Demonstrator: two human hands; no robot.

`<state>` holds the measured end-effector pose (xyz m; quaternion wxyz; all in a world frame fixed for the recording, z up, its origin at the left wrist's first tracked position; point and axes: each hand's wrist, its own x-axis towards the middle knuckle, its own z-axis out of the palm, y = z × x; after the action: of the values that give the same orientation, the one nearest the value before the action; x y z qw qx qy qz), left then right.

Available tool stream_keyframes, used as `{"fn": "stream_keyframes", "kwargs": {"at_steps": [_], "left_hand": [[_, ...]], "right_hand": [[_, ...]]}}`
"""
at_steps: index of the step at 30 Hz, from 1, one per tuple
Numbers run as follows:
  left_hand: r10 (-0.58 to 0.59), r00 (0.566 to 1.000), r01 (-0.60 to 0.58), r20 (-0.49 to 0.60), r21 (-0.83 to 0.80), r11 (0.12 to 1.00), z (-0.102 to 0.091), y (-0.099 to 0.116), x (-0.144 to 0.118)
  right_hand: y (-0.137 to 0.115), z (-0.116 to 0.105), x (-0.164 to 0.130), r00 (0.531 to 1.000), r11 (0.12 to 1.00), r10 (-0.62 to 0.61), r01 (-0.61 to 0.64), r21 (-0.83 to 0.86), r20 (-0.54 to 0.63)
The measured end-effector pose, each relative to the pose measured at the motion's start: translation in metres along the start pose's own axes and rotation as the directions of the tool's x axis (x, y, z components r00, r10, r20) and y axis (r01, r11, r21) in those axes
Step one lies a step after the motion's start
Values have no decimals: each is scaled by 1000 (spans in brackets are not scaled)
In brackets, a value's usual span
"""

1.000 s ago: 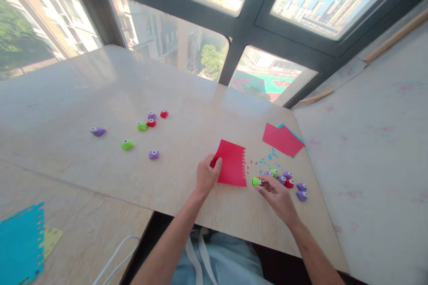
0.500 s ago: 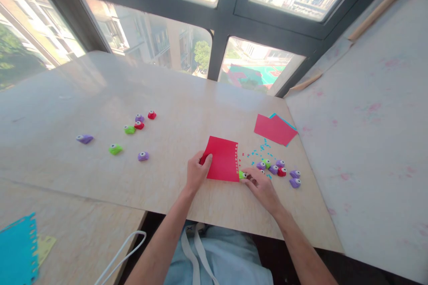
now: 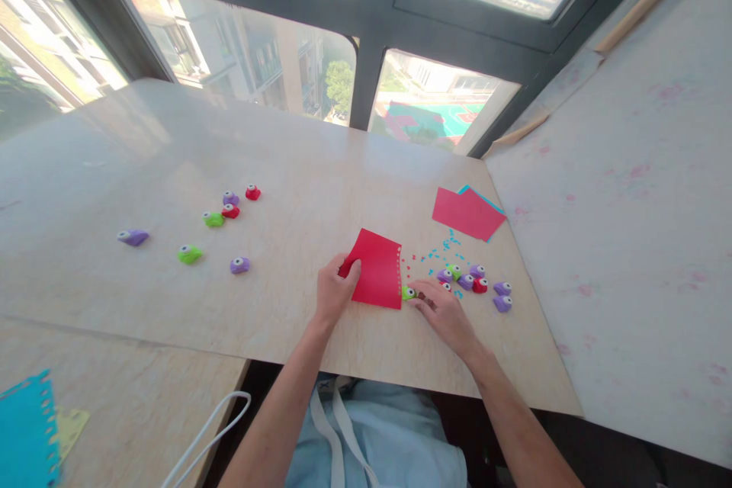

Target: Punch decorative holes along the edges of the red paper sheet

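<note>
A red sheet of paper has a row of small punched holes down its right edge. My left hand grips its left side, thumb on top and fingers beneath. At the sheet's lower right corner is a small green hole punch with an eye on it. My right hand pinches this punch between thumb and fingers; whether the punch touches the paper I cannot tell. Just right of the hand lie several similar punches, among them a red one and a purple one. Tiny blue paper bits and red ones are scattered nearby.
More punches lie to the left, including a green one and a purple one. Red paper over blue sits at the back right. Blue notched paper and a white cable are at lower left. A wall bounds the right.
The green punch in my right hand has shifted slightly off the paper's right edge, and more of it shows. My left hand keeps its hold. The whole view has moved a little.
</note>
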<state>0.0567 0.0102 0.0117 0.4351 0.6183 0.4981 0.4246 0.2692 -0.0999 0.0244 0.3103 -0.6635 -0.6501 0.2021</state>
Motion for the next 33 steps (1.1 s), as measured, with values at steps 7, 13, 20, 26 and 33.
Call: {"fn": "stream_keyframes", "kwargs": {"at_steps": [7, 13, 20, 26, 33], "left_hand": [[18, 1000, -17, -10, 36, 999, 0, 0, -1], [7, 1000, -6, -19, 65, 998, 0, 1, -1], [6, 999, -4, -33, 59, 998, 2, 1, -1], [-1, 999, 2, -35, 53, 999, 2, 0, -1], [-7, 999, 8, -34, 46, 999, 2, 1, -1]], "right_hand": [[2, 2, -1, 1000, 999, 21, -21, 31, -12], [-1, 3, -2, 996, 994, 78, -75, 80, -31], [-1, 6, -3, 991, 990, 105, -97, 105, -78], [2, 7, -4, 991, 983, 120, -109, 144, -65], [1, 6, -2, 991, 985, 108, -97, 145, -73]]}}
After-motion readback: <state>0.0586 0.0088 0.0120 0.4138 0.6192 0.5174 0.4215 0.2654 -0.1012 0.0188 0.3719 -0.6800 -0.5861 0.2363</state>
